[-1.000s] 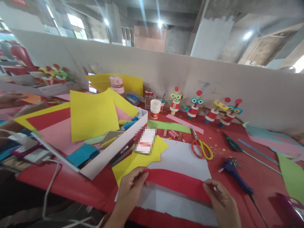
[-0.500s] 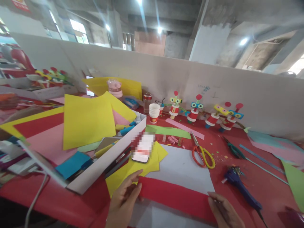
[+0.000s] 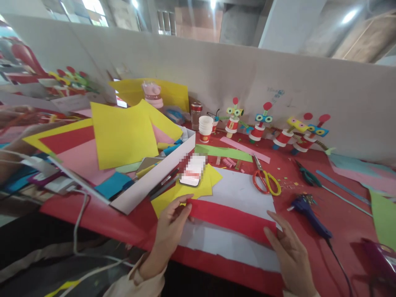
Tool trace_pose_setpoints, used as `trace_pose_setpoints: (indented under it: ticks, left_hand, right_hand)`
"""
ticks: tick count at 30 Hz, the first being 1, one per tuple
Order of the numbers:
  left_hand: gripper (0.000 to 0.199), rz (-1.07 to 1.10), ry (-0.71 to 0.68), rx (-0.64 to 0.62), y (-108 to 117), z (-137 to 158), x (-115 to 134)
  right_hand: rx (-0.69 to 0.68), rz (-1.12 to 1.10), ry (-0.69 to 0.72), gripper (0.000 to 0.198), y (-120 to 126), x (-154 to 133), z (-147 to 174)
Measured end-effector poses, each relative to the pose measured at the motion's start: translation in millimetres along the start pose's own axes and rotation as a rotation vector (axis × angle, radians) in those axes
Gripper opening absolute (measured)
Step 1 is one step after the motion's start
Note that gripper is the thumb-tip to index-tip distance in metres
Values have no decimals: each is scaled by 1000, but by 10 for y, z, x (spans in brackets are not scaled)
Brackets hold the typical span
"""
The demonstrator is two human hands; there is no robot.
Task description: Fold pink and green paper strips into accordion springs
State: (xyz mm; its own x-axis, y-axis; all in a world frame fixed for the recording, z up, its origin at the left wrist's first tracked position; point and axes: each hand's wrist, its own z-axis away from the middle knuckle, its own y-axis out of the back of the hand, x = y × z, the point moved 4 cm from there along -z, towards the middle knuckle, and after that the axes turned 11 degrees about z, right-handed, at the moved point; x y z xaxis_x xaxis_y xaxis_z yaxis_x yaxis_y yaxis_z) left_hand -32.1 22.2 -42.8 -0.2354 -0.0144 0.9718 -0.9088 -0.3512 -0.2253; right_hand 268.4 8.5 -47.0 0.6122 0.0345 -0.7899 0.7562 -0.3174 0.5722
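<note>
A red paper strip (image 3: pixel 230 218) stretches between my two hands over white paper sheets (image 3: pixel 244 189). My left hand (image 3: pixel 173 218) pinches the strip's left end between thumb and fingers. At the right end, my right hand (image 3: pixel 289 247) has its thumb on the front of the strip, its index finger raised apart, and other fingertips partly hidden behind. Beyond the strip lie yellow paper pieces (image 3: pixel 173 192) and a phone (image 3: pixel 189 180) with a blurred screen. Scissors (image 3: pixel 261 175) with one red and one yellow handle rest on the right side of the white sheets.
A white box (image 3: pixel 154 177) with coloured paper stands at left. Paper-cup robot figures (image 3: pixel 232 123) line the partition, near stacked paper cups (image 3: pixel 206 126). Right of my hands lie a blue glue gun (image 3: pixel 311 216) and pliers (image 3: pixel 309 175). Another person's arm (image 3: pixel 12 161) shows at far left.
The view has tipped downward, showing more of the table's front edge. My right hand's fingers have spread apart at the strip's end; my left hand keeps its pinch.
</note>
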Motion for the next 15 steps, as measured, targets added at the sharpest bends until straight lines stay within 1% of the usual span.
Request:
trace_pose_setpoints:
  ticks: [3, 5, 8, 10, 12, 15]
  left_hand:
    - [33, -34, -63, -8, -10, 3, -12]
    - [31, -74, -144, -23, -12, 0, -12]
    - [25, -191, -267, -27, -11, -2, -5]
    - [23, -265, -317, -28, -17, 2, 1]
    - [24, -310, -343, -23, -23, 7, 10]
    - [27, -347, -345, -20, -27, 8, 21]
  right_hand:
    - [52, 26, -20, 32, -30, 79, -33]
    - [97, 76, -13, 28, -46, 102, -49]
    - [154, 121, 25, 23, -39, 56, -46]
    - [156, 88, 63, 20, -17, -7, -27]
    - [90, 34, 132, 22, -12, -78, -5]
    - [-117, 39, 273, 35, -71, -162, 26]
